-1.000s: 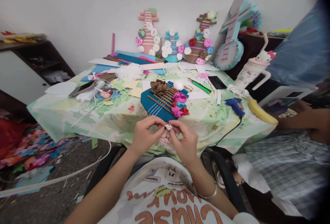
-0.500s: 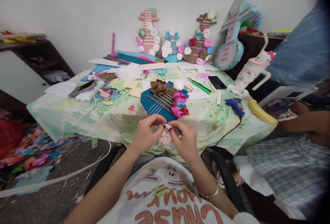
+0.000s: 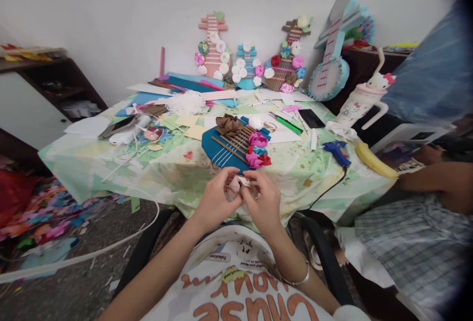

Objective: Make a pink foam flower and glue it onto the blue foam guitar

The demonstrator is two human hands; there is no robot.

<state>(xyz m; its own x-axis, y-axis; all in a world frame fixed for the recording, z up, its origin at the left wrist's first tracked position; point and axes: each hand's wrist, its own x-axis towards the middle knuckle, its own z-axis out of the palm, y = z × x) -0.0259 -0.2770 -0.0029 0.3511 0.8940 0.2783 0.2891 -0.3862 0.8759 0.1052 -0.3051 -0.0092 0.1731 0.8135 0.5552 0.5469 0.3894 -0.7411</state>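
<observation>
Between my two hands, just past the table's near edge, is a small pale pink paper flower, partly covered by fingers. My left hand pinches it from the left and my right hand from the right, fingertips nearly touching. Right beyond them lies a dark blue lute-shaped board with brown strips and white strings. A brown paper flower, a white one and pink ones sit along its edges.
A blue glue gun and a banana lie at the right, near a white tumbler. A green cutter and a phone lie behind the board. Another person's arm is at the far right.
Both hands have shifted their fingers around the pink flower, which has turned and is now more hidden. The person's arm at the right has moved slightly.
</observation>
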